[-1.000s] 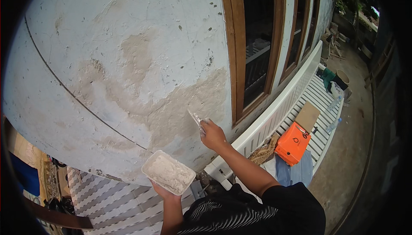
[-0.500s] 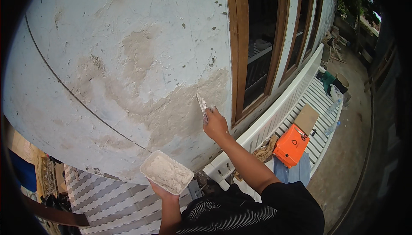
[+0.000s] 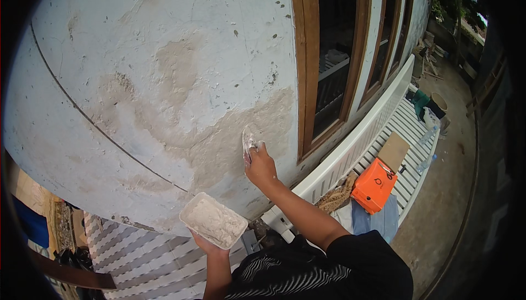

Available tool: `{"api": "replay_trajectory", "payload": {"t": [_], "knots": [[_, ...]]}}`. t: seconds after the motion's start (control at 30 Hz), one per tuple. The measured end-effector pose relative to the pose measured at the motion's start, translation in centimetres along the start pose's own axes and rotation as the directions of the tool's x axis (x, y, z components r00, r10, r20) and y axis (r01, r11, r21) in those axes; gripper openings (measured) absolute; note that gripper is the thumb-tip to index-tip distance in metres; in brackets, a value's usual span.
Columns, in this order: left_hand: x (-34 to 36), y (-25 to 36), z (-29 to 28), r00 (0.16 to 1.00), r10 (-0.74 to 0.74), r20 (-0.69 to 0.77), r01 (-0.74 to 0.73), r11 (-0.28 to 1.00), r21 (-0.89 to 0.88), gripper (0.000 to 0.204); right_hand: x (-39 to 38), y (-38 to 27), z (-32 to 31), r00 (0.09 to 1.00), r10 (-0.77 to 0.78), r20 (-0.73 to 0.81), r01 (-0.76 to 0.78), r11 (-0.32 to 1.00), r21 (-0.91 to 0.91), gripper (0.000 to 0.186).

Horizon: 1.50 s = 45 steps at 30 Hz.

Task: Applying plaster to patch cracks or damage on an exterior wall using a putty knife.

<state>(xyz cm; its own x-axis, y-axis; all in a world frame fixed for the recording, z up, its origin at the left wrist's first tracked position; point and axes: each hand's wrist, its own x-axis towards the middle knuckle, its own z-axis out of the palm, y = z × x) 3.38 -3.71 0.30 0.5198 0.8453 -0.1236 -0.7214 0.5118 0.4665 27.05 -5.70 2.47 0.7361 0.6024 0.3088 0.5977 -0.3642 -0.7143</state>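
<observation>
My left hand (image 3: 208,243) grips a white rectangular tub (image 3: 183,215) from below, its palm partly hidden under it. Pale, lumpy putty (image 3: 215,219) fills much of the tub. In my right hand (image 3: 261,167) is a putty knife (image 3: 247,136), smeared white, its blade against or just in front of the wall. Around the blade spreads a grey-beige plastered patch (image 3: 224,149). Beyond it the wall (image 3: 230,48) is pale blue, with chips, cracks and other beige patches. A dark line (image 3: 104,132) slants down the wall toward the tub.
Right of the patch stand brown-framed windows (image 3: 308,70). A white slatted bench (image 3: 408,160) runs below them, carrying an orange box (image 3: 373,186) with scissors on top, a brown board (image 3: 393,151) and plastic bottles. Patterned tiles (image 3: 148,261) lie at lower left.
My right hand and the putty knife have moved left and slightly down across the patch, and the blade has turned more upright. My left hand and the tub stay nearly still.
</observation>
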Motion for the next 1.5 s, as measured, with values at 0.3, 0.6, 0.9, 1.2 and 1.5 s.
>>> {"api": "replay_trajectory", "payload": {"t": [0.3, 0.6, 0.9, 1.2, 1.5], "knots": [[-0.4, 0.6, 0.0, 0.997, 0.029, -0.075, -0.031, 0.999, -0.024, 0.056, -0.7, 2.8, -0.6, 0.995, -0.068, -0.069, 0.076, 0.989, 0.129, 0.030], [-0.3, 1.1, -0.7, 0.996, 0.002, -0.094, -0.007, 0.999, -0.051, 0.056, -2.4, 3.9, -0.5, 0.968, -0.240, 0.077, 0.237, 0.970, 0.045, 0.031], [-0.4, 0.6, -0.7, 0.997, -0.007, -0.080, 0.002, 0.998, -0.063, 0.057, -0.3, 2.5, 0.8, 0.995, -0.034, 0.089, 0.048, 0.986, -0.161, 0.032], [-0.2, 0.6, -1.3, 0.997, 0.003, -0.071, -0.008, 0.997, -0.072, 0.057, 1.1, 2.1, -0.1, 0.990, -0.007, -0.140, 0.000, 0.999, -0.049, 0.034], [-0.8, 1.1, -1.1, 0.995, 0.017, -0.100, -0.025, 0.997, -0.078, 0.057, 0.1, 3.0, -0.7, 0.982, -0.081, -0.171, 0.101, 0.988, 0.116, 0.033]]}}
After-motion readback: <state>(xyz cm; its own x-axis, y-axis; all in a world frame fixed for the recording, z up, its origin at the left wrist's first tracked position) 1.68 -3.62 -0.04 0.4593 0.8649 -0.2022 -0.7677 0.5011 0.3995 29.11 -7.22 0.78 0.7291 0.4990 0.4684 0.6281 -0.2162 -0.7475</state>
